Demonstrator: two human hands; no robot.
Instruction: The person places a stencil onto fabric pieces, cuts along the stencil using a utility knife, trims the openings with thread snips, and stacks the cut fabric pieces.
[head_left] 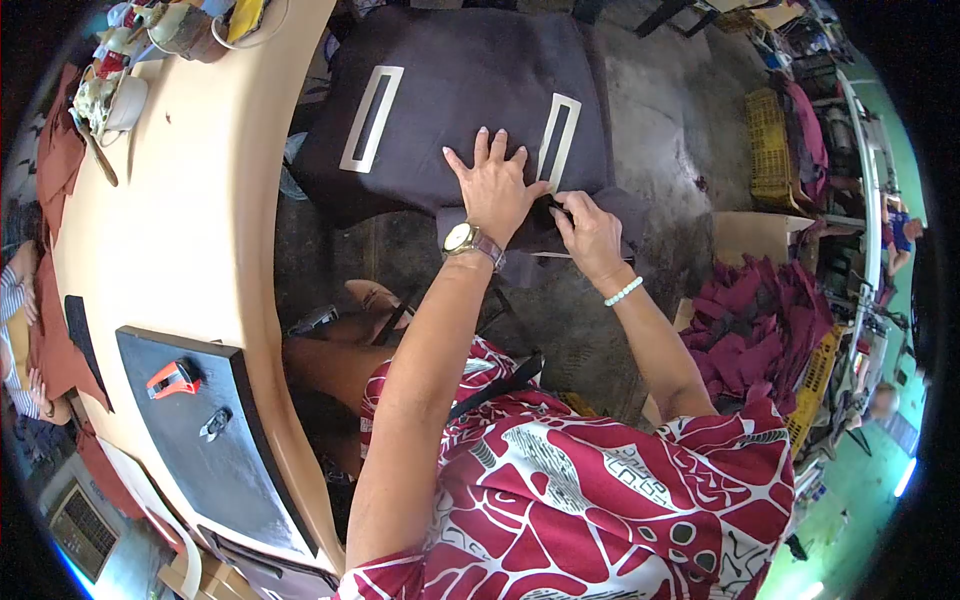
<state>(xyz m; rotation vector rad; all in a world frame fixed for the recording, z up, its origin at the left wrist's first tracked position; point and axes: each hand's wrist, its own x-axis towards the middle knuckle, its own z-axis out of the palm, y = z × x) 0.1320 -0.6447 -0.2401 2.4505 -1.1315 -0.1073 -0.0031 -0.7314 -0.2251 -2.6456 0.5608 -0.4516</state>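
Note:
A large dark sheet of material [470, 70] is draped over a support in front of me. Two pale rectangular frames lie on it, a left frame [352, 150] and a right frame [567, 128], each around a long dark slot. My left hand [493, 200], with a watch at the wrist, rests on the sheet with its fingers spread and the thumb by the right frame's lower end. Beside that thumb, my right hand [595, 240], with a beaded bracelet, is closed in a pinch. Something small and dark shows at its fingertips, too hidden to name.
At left stands a long cream table [200, 230] with a dark board [210, 440], a red-and-black tool [175, 378] and a white bowl [126, 104]. Maroon pieces [750, 320] are heaped at right near a yellow crate [768, 150]. Another person's hand [38, 395] shows at far left.

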